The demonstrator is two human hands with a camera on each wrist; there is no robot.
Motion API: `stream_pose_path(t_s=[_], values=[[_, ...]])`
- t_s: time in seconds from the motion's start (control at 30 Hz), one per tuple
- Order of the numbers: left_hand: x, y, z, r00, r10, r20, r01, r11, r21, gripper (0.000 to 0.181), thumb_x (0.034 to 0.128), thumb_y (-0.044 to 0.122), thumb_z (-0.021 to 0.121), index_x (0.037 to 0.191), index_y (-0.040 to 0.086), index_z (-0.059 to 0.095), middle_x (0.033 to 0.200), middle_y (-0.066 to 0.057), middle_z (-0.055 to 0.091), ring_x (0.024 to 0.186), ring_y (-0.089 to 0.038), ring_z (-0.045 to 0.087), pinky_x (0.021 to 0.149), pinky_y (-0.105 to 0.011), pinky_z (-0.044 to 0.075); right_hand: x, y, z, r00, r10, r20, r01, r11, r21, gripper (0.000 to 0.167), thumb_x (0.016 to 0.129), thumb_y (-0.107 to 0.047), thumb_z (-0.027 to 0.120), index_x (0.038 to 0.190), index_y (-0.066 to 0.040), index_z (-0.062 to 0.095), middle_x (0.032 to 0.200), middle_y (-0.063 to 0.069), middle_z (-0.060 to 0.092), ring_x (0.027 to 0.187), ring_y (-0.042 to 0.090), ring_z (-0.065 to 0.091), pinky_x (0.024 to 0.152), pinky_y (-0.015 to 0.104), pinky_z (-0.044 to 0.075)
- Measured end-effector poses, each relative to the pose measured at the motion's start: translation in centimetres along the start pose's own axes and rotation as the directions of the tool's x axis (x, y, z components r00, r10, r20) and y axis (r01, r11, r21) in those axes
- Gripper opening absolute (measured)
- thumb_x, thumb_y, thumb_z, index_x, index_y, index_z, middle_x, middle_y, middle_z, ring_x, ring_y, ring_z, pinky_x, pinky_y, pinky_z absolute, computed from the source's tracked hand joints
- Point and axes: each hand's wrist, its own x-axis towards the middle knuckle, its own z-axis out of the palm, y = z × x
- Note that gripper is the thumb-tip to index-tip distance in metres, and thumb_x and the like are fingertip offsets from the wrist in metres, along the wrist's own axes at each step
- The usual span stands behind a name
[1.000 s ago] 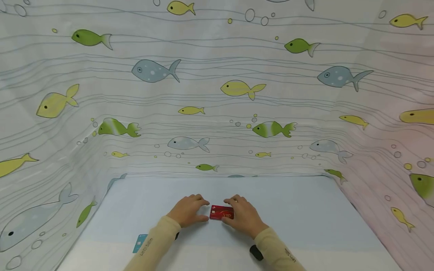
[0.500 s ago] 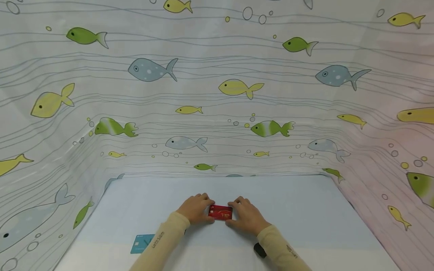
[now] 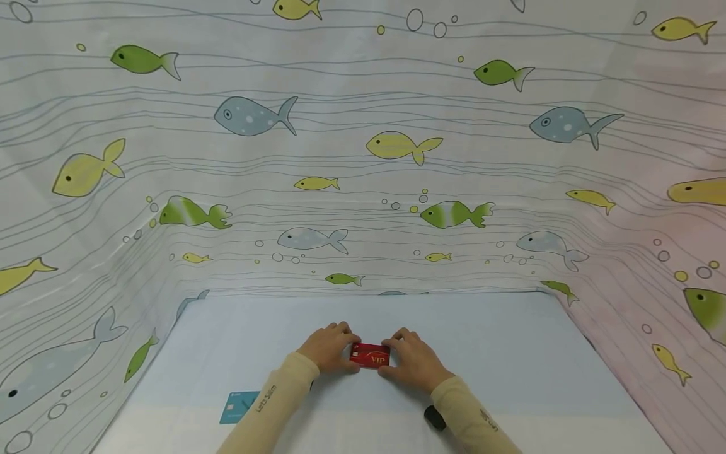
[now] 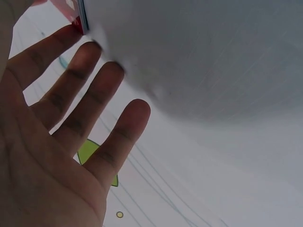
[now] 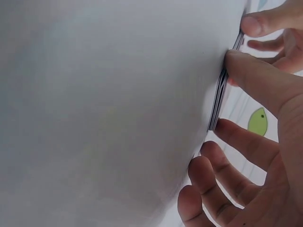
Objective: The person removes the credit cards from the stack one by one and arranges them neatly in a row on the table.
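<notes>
Left hand (image 3: 329, 350) and right hand (image 3: 417, 360) pinch red card stack (image 3: 370, 355) at left and right ends, likely squaring it; next needs even pressure

Red-topped rectangular card stack (image 3: 368, 356) lies between left hand (image 3: 329, 349) and right hand (image 3: 416, 362). Blue rectangular card (image 3: 235, 408): nearer, left, on white tabletop (image 3: 510, 353).

We see the head view brightly, evenly lit, its cloth (image 3: 669, 271) pinkish at right — both wrist views are dimmer, the left hand (image 4: 52, 156) shaded, the white surface (image 5: 109, 109) a soft grey.
</notes>
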Motion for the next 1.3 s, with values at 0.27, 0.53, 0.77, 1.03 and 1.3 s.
stream_pose_path(t_s=[0.27, 0.53, 0.77, 1.03, 1.3], values=[[0.1, -0.2, 0.2, 1.0, 0.006, -0.011, -0.006, 1.0, -0.01, 0.053, 0.0793, 0.049, 0.084, 0.122, 0.019, 0.073, 0.107, 0.001, 0.062, 0.095, -0.016, 0.058, 0.086, -0.036, 0.055, -0.1, -0.1, 0.0, 1.0, 0.008, -0.003, -0.008, 1.0, 0.008, 0.055, 0.082, -0.045, 0.083, 0.125, -0.014, 0.07, 0.116, 0.003, 0.061, 0.104, 0.023, 0.057, 0.09, 0.047, 0.053], [0.1, -0.2, 0.4, 1.0, 0.009, -0.012, -0.009, 1.0, -0.014, 0.053, 0.0782, 0.048, 0.086, 0.12, 0.019, 0.073, 0.105, 0.001, 0.062, 0.095, -0.017, 0.058, 0.087, -0.037, 0.056, -0.2, -0.1, 0.0, 1.0, 0.019, 0.001, -0.019, 0.998, 0.053, 0.053, 0.081, -0.044, 0.084, 0.124, -0.015, 0.07, 0.117, 0.003, 0.06, 0.108, 0.025, 0.058, 0.094, 0.05, 0.051], [0.2, -0.4, 0.2, 1.0, 0.007, 0.006, -0.007, 0.999, -0.042, 0.052, 0.0786, 0.048, 0.085, 0.12, 0.019, 0.073, 0.105, 0.002, 0.062, 0.094, -0.016, 0.057, 0.087, -0.037, 0.056, -0.1, -0.2, 0.1, 0.999, 0.041, 0.019, -0.042, 0.996, 0.081, 0.053, 0.082, -0.043, 0.084, 0.125, -0.016, 0.069, 0.119, 0.003, 0.06, 0.11, 0.025, 0.058, 0.096, 0.051, 0.05], [-0.1, -0.6, -0.5, 1.0, 0.028, -0.002, -0.028, 0.999, -0.023, 0.053, 0.0795, 0.05, 0.084, 0.12, 0.018, 0.071, 0.107, 0.002, 0.062, 0.094, -0.016, 0.06, 0.089, -0.038, 0.055, 0.1, -0.4, -0.2, 0.999, 0.035, 0.015, -0.036, 0.995, 0.089, 0.055, 0.081, -0.044, 0.085, 0.126, -0.017, 0.068, 0.119, 0.003, 0.059, 0.111, 0.025, 0.058, 0.097, 0.049, 0.051], [-1.1, -0.4, -2.0, 0.996, 0.073, -0.049, -0.073, 0.997, 0.008, 0.052, 0.0815, 0.046, 0.083, 0.12, 0.013, 0.07, 0.108, -0.001, 0.063, 0.095, -0.019, 0.06, 0.087, -0.039, 0.054, 0.1, -0.9, -0.7, 1.0, -0.003, -0.026, 0.005, 0.999, 0.054, 0.058, 0.08, -0.05, 0.084, 0.126, -0.018, 0.069, 0.113, -0.003, 0.061, 0.105, 0.016, 0.057, 0.093, 0.041, 0.054]])
